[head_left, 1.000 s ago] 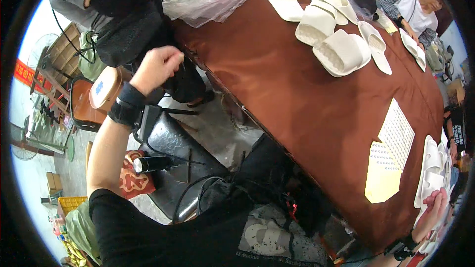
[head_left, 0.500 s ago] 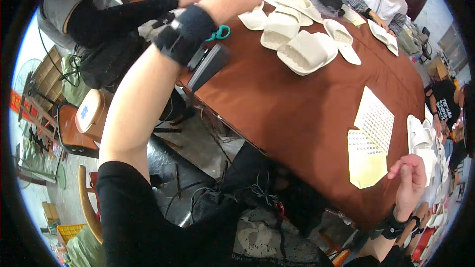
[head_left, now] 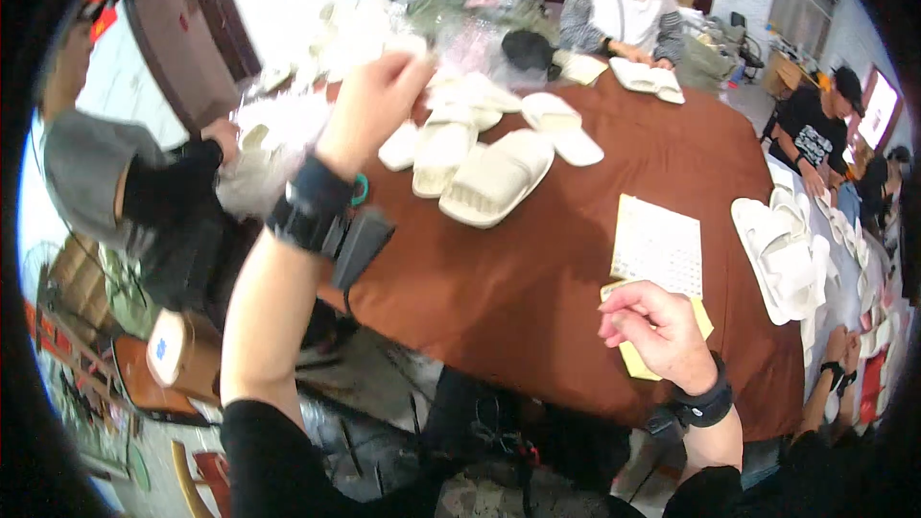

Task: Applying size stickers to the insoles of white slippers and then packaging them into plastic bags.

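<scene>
My left hand (head_left: 376, 101) is stretched out over the far left of the table. Its fingers are closed on a pale slipper (head_left: 407, 44), of which only a part shows beyond them. My right hand (head_left: 664, 334) hovers above a yellow sheet (head_left: 641, 363), fingers loosely bent and a little apart, with nothing seen in them. Touching that sheet's far side is a white sheet (head_left: 658, 242) with rows of small dots. Cream slippers (head_left: 494, 177) lie in a loose group near my left hand, some on top of others. A single slipper (head_left: 564, 129) lies at the group's right side.
A brown cloth (head_left: 460, 288) covers the table. More slippers (head_left: 789, 249) are piled at the right edge. Teal scissor handles (head_left: 360, 190) show beside my left wrist. Across the table a person (head_left: 619, 5) handles a slipper (head_left: 648, 79). Another person (head_left: 115, 173) stands at the left.
The view has tilted up and turned left. My right hand has moved from beside the yellow sheet to above it. My left hand remains stretched out, its fingers closed.
</scene>
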The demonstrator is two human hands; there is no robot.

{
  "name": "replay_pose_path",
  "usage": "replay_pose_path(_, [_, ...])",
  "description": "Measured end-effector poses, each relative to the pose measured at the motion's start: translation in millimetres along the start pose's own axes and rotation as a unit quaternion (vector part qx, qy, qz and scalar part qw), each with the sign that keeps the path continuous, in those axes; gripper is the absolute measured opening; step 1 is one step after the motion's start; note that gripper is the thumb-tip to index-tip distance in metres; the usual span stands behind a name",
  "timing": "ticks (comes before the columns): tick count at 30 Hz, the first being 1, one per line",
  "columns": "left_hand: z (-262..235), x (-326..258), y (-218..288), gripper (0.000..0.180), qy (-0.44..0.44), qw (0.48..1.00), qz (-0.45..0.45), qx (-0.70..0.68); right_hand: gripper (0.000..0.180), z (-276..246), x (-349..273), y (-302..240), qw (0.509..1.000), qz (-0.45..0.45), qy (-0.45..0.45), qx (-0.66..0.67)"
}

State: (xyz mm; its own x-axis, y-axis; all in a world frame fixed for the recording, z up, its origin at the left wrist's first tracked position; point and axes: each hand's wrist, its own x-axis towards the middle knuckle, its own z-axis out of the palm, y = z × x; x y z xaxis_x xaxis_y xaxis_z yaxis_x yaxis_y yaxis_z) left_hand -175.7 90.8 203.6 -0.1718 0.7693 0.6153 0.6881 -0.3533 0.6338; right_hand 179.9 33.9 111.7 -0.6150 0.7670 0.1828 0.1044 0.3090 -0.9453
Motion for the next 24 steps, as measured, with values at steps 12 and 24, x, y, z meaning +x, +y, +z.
replay_pose_path(12, [74.6,-99.4,-131.8,0.044,-0.177,0.817,-0.469,-0.284,0.013,-30.2,29.2,45.1,0.986,0.053,0.025,0.156])
replay_pose_path(24, [88.4,-83.9,-78.5,0.033,-0.101,0.842,-0.336,-0.410,0.016,-50.8,29.3,73.3,0.978,0.054,0.118,0.165])
